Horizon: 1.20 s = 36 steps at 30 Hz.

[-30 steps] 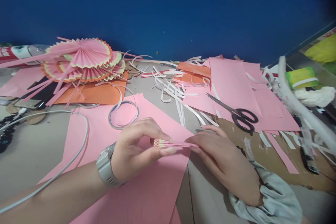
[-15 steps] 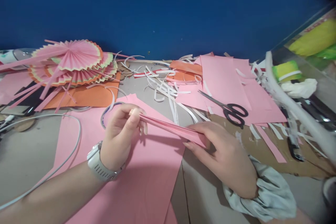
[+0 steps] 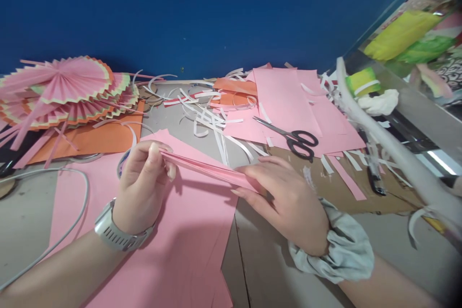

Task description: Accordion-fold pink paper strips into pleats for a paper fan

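Observation:
A narrow folded strip of pink paper [image 3: 205, 168] is stretched between my two hands, above a large pink sheet [image 3: 187, 231]. My left hand [image 3: 144, 185] pinches its left end between thumb and fingers. At the other end, my right hand [image 3: 285, 202] is closed round the paper, thumb below and fingers above. The folds lie pressed together near the left hand. Part of a tape roll [image 3: 121, 163] shows behind my left wrist. Black-handled scissors [image 3: 288, 138] lie on pink sheets beyond my right hand.
Pleated paper fans [image 3: 68, 86] rest on orange paper [image 3: 90, 142] at the left. White paper strips [image 3: 212, 120] are scattered at the middle back. Cardboard [image 3: 325, 185] and a whitish tube [image 3: 390, 134] are at the right. A white cable [image 3: 84, 202] curves at the left.
The whole view has shifted, so the table items and hands appear farther left. Both hands keep their hold on the folded paper, with little change in their pose.

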Each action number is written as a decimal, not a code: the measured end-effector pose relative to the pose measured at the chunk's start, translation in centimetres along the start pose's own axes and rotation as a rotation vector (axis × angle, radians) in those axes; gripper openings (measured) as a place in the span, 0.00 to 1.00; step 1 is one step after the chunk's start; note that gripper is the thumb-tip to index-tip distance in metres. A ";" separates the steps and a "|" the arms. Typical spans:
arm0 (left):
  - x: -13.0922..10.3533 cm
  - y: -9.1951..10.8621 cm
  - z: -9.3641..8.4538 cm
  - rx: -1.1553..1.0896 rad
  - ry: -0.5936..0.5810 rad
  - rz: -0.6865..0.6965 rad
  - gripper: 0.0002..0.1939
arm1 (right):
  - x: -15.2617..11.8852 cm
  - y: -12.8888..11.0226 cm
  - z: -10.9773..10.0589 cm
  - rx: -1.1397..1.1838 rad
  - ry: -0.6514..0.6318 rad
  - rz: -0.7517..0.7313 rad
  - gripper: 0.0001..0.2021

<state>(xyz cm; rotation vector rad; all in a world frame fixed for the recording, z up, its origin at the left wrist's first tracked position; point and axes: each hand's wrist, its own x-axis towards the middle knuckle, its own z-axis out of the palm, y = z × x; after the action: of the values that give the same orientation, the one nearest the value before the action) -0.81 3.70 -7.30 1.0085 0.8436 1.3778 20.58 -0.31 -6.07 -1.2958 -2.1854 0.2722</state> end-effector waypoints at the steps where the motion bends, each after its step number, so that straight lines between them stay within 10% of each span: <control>1: 0.0 0.0 0.0 0.004 -0.007 -0.002 0.07 | 0.0 0.0 0.0 -0.004 -0.007 -0.001 0.08; 36: 0.8 -0.3 -0.3 -0.126 0.028 -0.149 0.11 | -0.1 0.2 0.3 -0.029 0.002 0.040 0.04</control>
<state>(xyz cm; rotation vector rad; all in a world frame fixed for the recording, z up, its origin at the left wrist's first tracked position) -0.98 4.50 -7.61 0.8154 0.8257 1.3037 20.58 -0.29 -6.48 -1.3565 -2.1714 0.2553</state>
